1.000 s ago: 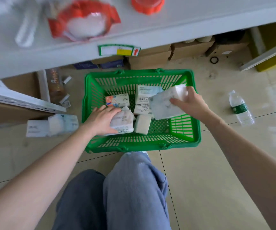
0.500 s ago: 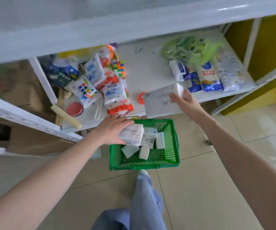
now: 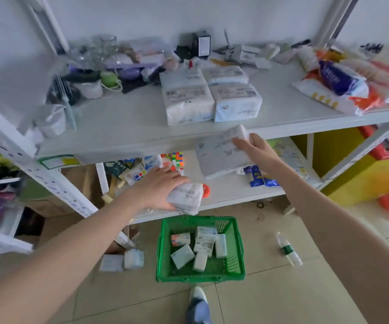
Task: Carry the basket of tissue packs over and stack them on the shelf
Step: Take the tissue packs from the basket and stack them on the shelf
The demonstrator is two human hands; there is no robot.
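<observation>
We're mid-lift — both hands loaded and rising toward the shelf [image 3: 123, 127]. Our right hand [image 3: 256, 148] grips a large pack [image 3: 219, 157] by its far right corner, holding it just below the shelf's front edge. Our left hand [image 3: 158, 190] has its fingers wrapped over a small pack [image 3: 185, 199], lower down, in front of the shelf below.

Up on the shelf four packs [image 3: 209, 94] already sit in a tight block, two near and two far. We judge the next move is to raise the large pack over the lip and set it square on that block, or on the bare board to its left.

Down on the floor, the basket [image 3: 163, 253] — green, open — holds about six small packs [image 3: 198, 247] lying loose at odd angles. Two more packs lie on the tiles to its left, a bottle [image 3: 289, 251] to its right.
</observation>
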